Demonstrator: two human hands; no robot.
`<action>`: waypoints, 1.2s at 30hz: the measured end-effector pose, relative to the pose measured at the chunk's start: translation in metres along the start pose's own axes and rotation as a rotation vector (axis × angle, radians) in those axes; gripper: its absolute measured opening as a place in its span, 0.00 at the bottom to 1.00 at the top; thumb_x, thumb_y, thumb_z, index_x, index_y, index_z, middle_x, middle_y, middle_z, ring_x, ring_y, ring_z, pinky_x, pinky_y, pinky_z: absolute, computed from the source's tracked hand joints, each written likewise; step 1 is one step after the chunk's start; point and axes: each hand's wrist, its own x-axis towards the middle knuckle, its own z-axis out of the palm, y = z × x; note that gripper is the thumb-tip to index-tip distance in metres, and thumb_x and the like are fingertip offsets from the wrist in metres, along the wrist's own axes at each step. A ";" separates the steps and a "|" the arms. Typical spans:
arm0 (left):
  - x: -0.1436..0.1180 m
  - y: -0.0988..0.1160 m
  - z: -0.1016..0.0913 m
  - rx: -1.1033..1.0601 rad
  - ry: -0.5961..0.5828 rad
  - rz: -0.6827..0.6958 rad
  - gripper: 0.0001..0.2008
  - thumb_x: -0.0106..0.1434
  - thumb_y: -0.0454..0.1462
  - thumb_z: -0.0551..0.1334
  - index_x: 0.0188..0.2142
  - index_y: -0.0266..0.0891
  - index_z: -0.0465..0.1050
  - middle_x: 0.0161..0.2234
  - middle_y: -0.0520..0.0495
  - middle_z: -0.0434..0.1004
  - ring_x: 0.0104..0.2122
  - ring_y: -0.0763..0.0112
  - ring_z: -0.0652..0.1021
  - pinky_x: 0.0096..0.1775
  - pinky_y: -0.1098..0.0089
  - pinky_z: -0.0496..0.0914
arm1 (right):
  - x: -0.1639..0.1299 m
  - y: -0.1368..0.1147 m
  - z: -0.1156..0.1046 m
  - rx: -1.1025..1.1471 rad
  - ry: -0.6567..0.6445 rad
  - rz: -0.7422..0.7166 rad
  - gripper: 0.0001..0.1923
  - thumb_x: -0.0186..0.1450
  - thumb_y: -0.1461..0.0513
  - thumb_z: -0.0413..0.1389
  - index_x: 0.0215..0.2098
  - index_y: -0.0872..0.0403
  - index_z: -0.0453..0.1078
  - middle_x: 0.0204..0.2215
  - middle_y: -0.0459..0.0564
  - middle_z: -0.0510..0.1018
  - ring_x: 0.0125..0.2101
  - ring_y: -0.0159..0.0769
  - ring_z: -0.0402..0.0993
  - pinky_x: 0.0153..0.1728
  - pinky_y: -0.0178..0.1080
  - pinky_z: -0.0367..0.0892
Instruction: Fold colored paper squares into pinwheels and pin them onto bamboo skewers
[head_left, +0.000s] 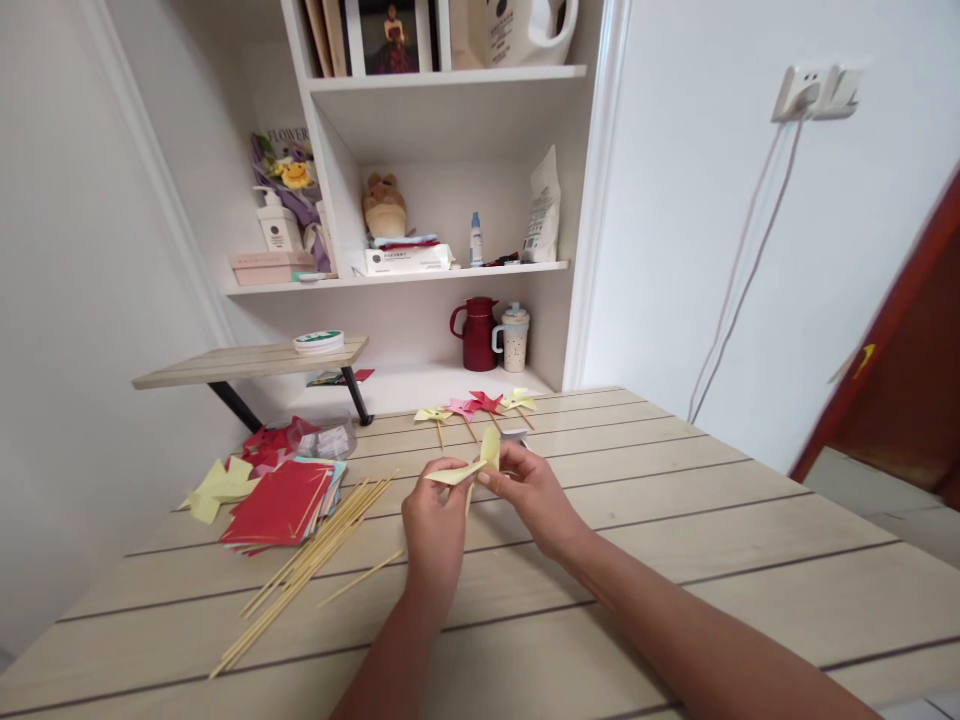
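Observation:
Both my hands meet over the middle of the wooden table (675, 500). My left hand (437, 525) and my right hand (529, 490) pinch a pale yellow folded paper pinwheel (472, 462) between their fingertips, held just above the tabletop. A thin stick seems to hang under the paper between the hands. Several finished pinwheels (480, 405), yellow, pink and red, lie in a row just beyond my hands. To the left lies a bundle of bamboo sticks (315, 560), and one stick (360, 578) lies apart beside my left wrist.
A stack of red paper squares (281, 505) and yellow paper pieces (217, 488) lie at the table's left. A small raised shelf (247, 362) holds a tape roll (319, 341). Behind stands a white shelving unit (450, 270) with a red jug (478, 335) and a mug (514, 338).

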 end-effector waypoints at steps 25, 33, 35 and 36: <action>0.005 0.003 0.000 -0.177 -0.087 -0.197 0.08 0.53 0.39 0.69 0.29 0.36 0.78 0.32 0.44 0.83 0.36 0.62 0.80 0.43 0.64 0.71 | 0.000 0.000 0.004 -0.055 0.057 -0.034 0.11 0.57 0.55 0.65 0.30 0.51 0.72 0.30 0.45 0.77 0.35 0.39 0.72 0.41 0.40 0.66; 0.001 0.005 0.002 0.014 0.017 -0.023 0.04 0.54 0.37 0.67 0.29 0.40 0.81 0.32 0.46 0.83 0.35 0.62 0.79 0.43 0.65 0.70 | 0.000 0.003 0.005 -0.154 0.065 -0.094 0.08 0.60 0.56 0.62 0.31 0.51 0.71 0.31 0.46 0.76 0.35 0.39 0.71 0.41 0.40 0.66; 0.001 0.003 0.003 0.054 0.047 0.011 0.03 0.53 0.36 0.66 0.28 0.40 0.80 0.31 0.47 0.82 0.34 0.63 0.79 0.42 0.66 0.70 | 0.000 0.002 0.007 -0.189 0.075 -0.109 0.07 0.60 0.57 0.61 0.31 0.51 0.71 0.29 0.45 0.75 0.33 0.38 0.70 0.40 0.40 0.65; 0.001 0.002 0.003 0.073 0.064 0.019 0.02 0.53 0.35 0.67 0.26 0.40 0.79 0.30 0.47 0.82 0.33 0.63 0.79 0.41 0.66 0.70 | 0.000 0.001 0.008 -0.205 0.080 -0.117 0.07 0.60 0.57 0.61 0.30 0.51 0.71 0.29 0.45 0.74 0.33 0.38 0.69 0.39 0.40 0.65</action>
